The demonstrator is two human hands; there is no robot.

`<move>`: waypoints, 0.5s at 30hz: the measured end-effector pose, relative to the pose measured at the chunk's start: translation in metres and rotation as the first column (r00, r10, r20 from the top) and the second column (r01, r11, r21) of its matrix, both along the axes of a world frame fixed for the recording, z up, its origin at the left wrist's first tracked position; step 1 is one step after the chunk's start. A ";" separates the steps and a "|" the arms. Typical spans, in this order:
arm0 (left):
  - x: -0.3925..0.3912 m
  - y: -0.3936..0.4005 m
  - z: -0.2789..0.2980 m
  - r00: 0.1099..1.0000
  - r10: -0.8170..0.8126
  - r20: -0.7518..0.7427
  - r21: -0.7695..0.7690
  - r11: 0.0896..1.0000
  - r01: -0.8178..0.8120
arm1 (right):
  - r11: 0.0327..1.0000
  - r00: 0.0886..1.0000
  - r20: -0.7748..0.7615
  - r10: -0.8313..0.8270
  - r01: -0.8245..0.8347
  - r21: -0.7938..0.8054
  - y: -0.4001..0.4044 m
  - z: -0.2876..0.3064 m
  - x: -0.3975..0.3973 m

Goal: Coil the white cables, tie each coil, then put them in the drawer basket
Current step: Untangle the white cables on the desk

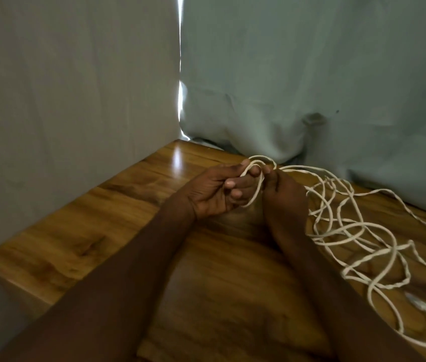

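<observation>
The thin white cable [347,228] lies mostly in a loose tangle on the glossy wooden counter [81,231], to the right of my forearms, and its near loops run off the right edge of the view, so I cannot tell how long it is or whether it is one cable or several. A few small loops of it are gathered at my hands, above the far part of the counter. My left hand [214,194] is curled around those loops, its fingers [235,184] closed on the strands. My right hand [282,194] presses against the left one from the right, and its fingers are bent in and pinched on the cable beside the loops, though their tips are hidden behind the back of the hand. A pale blurred shape [420,305] lies among the near strands, too smeared to identify. Grey-green cloth [311,74] hangs behind the counter, with a bright slit [180,100] at its corner.
</observation>
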State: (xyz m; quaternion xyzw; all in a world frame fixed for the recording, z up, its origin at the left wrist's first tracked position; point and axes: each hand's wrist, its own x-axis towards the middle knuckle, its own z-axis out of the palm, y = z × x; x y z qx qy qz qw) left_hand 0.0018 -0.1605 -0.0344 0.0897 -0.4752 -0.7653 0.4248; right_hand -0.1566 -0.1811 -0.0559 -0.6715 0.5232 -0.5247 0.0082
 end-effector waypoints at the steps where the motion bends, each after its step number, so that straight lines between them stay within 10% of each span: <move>1: 0.001 -0.002 0.001 1.000 0.006 0.001 0.007 1.000 -0.006 | 0.999 0.999 -0.027 -0.038 0.039 0.013 -0.002 0.001 -0.004; 10: 0.000 -0.006 0.003 0.987 -0.019 -0.159 0.068 0.997 0.031 | 0.994 0.983 -0.180 -0.042 0.059 0.089 0.005 0.012 -0.010; 15: 0.010 -0.013 -0.001 0.927 0.087 -0.364 0.149 0.988 -0.034 | 0.980 0.858 -0.507 0.077 0.028 0.197 0.021 0.009 0.002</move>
